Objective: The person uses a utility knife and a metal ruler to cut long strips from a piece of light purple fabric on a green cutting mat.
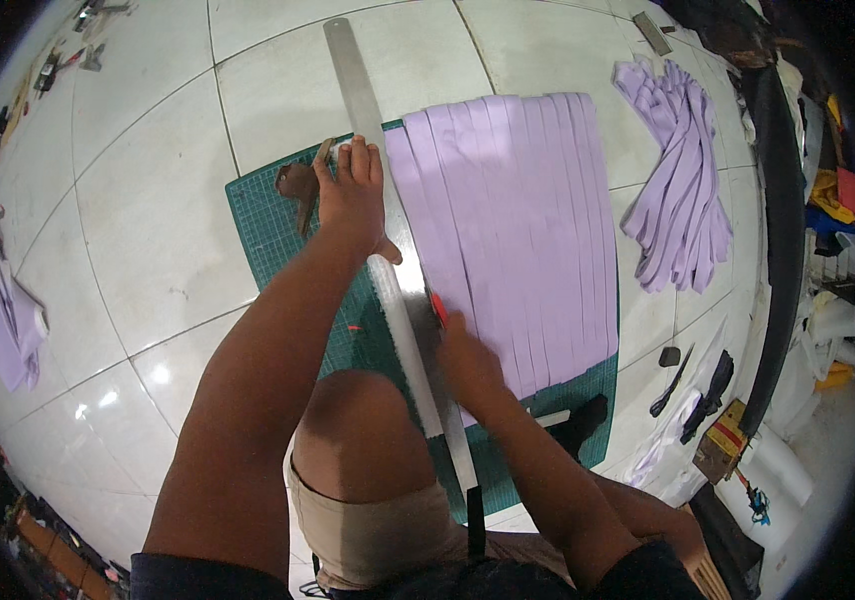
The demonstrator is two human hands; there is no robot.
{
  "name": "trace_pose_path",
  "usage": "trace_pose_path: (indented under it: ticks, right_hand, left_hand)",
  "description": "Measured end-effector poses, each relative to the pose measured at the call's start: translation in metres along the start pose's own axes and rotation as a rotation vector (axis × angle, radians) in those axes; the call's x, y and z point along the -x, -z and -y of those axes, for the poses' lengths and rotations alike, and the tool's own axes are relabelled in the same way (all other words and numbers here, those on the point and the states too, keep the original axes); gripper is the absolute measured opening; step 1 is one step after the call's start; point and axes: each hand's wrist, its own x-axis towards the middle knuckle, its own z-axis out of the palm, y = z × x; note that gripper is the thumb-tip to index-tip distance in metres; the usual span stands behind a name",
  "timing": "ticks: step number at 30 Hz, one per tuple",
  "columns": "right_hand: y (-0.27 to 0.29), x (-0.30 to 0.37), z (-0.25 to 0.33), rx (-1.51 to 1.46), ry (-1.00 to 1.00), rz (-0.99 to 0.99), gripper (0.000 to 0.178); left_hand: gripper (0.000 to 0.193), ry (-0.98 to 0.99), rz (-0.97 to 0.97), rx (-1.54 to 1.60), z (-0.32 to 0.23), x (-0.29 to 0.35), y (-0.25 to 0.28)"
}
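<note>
A long metal ruler [358,85] lies lengthwise over a green cutting mat [278,235] along the left edge of a lilac fabric [528,220], which is slit into long parallel strips. With fingers stretched out, my left hand [353,195] presses flat on the ruler and holds nothing. Closed around a red-handled cutter [438,308], my right hand [470,368] is at the ruler's right edge, beside the fabric; the cutter's blade is hidden. A white fuzzy strip [403,335] runs along the ruler's left side, partly under my left hand. Next to that hand sits a brown object [296,185] of unclear kind.
Loose lilac strips [678,180] lie in a bundle on the white tiled floor [148,200] at the right. More lilac fabric [10,310] is at the far left. Dark small tools [713,395] and a small box [723,440] stand at the lower right. My knee [358,410] rests over the mat's near edge.
</note>
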Motion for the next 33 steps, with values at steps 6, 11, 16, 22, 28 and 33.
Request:
trace_pose_path:
  ticks: [6, 11, 16, 22, 28, 33]
  right_hand:
    - [-0.003, 0.029, -0.034, 0.165, -0.099, 0.035, 0.027]
    - [0.026, 0.019, 0.007, 0.052, 0.065, -0.112, 0.025]
    - [0.027, -0.076, 0.047, -0.046, 0.277, -0.341, 0.026]
    - [0.024, -0.117, 0.084, -0.087, 0.327, -0.346, 0.024]
    - [0.035, -0.124, 0.075, 0.046, 0.269, -0.322, 0.033]
    - [0.035, -0.119, 0.076, 0.027, 0.317, -0.366, 0.029]
  left_hand:
    - [0.157, -0.031, -0.005, 0.031, -0.001, -0.003, -0.001]
    - [0.156, 0.01, -0.057, 0.057, 0.007, 0.002, -0.012]
    - [0.152, 0.006, 0.0, 0.021, -0.001, -0.001, 0.002]
    - [0.147, 0.036, -0.173, 0.02, 0.004, -0.011, -0.034]
    - [0.151, 0.004, -0.091, 0.055, 0.003, 0.0, -0.012]
    - [0.154, 0.029, -0.032, 0.023, 0.002, 0.0, -0.008]
